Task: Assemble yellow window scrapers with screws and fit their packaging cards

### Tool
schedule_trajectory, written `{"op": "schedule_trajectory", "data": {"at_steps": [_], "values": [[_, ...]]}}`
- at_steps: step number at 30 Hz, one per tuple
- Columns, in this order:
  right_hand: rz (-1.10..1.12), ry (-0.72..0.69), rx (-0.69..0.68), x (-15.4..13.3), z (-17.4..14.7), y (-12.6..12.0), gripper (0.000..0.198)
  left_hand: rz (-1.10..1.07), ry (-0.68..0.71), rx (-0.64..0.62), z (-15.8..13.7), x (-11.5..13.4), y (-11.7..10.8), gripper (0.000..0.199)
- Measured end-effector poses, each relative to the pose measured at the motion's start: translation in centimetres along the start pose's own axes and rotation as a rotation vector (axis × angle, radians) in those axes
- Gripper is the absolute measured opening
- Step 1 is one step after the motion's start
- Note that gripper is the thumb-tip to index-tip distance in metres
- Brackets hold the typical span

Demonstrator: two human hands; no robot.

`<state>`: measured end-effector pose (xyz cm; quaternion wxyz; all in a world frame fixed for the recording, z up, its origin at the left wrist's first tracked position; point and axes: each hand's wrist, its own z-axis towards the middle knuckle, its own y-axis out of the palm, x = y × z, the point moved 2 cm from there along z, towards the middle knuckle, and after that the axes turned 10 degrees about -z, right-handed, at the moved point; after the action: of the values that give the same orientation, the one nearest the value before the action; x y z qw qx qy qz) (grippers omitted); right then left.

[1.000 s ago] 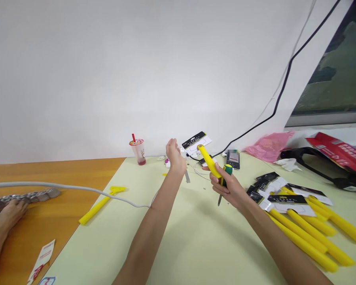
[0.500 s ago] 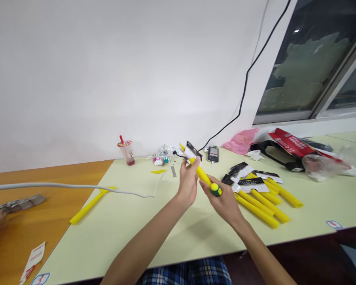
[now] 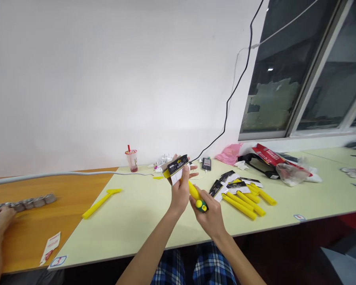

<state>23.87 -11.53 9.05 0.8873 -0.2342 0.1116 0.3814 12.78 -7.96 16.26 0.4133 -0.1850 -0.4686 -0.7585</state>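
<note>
Above the table's middle, my left hand (image 3: 180,192) is closed around a yellow tube-handled tool (image 3: 193,190) near its head. Its thumb presses on a black-and-white printed card (image 3: 178,165) that covers most of the head, while other fingers spread behind the card. My right hand (image 3: 209,211) grips a screwdriver with a green-and-yellow handle (image 3: 201,205), close against the lower end of the yellow tube. The screwdriver's shaft is hidden. To the left lies a similar yellow tool (image 3: 97,205) without a card. Several carded yellow tools (image 3: 240,206) are piled to the right.
A lidded cup (image 3: 132,161) with a red straw stands near the wall, and a phone (image 3: 206,164) lies farther right. Pink plastic (image 3: 230,154) and a red package (image 3: 268,155) lie beyond. At far left, another person's hand (image 3: 1,221) touches grey rolls (image 3: 29,203). A grey cable (image 3: 62,173) crosses the left side.
The view has shifted right. The card has turned its printed face toward me, and my left fingers have spread behind it. Both hands still hold the tool and screwdriver.
</note>
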Motion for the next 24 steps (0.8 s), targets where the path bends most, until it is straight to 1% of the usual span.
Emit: {"op": "schedule_trajectory", "data": {"at_steps": [3, 5, 8, 10, 12, 14, 15, 17, 19, 20, 22, 24], "values": [[0.062, 0.026, -0.072, -1.0, 0.4, -0.4, 0.015, 0.146, 0.036, -0.097, -0.6, 1.1, 0.7, 0.065], [0.077, 0.051, -0.076, -1.2, 0.6, -0.8, 0.007, 0.216, 0.016, -0.168, -0.9, 1.2, 0.9, 0.057], [0.071, 0.049, -0.032, -0.9, 0.7, -1.6, 0.005, 0.283, -0.020, -0.248, -1.1, 0.5, 1.0, 0.050], [0.066, 0.041, 0.006, -0.6, 0.8, -2.1, 0.008, 0.270, -0.002, -0.274, -1.1, 0.1, 1.0, 0.050], [0.062, 0.035, 0.047, -0.4, 1.0, -2.6, 0.005, 0.234, 0.011, -0.293, -1.1, -0.2, 1.1, 0.050], [0.050, 0.028, 0.088, -0.2, 1.2, -2.8, 0.006, 0.187, -0.006, -0.283, -1.1, -0.3, 1.1, 0.052], [0.040, 0.024, 0.105, 0.0, 1.3, -2.8, 0.008, 0.158, -0.014, -0.255, -1.0, -0.3, 1.1, 0.055], [0.020, 0.012, 0.134, 0.3, 1.4, -2.8, 0.011, 0.094, 0.003, -0.157, -0.7, -0.2, 0.9, 0.064], [0.003, -0.003, 0.167, 0.7, 1.4, -2.7, 0.014, 0.044, 0.022, -0.067, -0.5, -0.1, 0.7, 0.067], [-0.004, -0.007, 0.182, 0.9, 1.4, -2.7, 0.015, 0.028, 0.008, -0.043, -0.4, -0.2, 0.7, 0.065], [-0.009, 0.004, 0.189, 1.1, 1.4, -2.7, 0.017, -0.005, -0.048, -0.037, -0.2, -0.5, 0.8, 0.058], [0.006, 0.044, 0.144, 1.1, 1.6, -2.9, 0.021, -0.056, -0.094, -0.056, 0.0, -0.8, 1.1, 0.051]]}}
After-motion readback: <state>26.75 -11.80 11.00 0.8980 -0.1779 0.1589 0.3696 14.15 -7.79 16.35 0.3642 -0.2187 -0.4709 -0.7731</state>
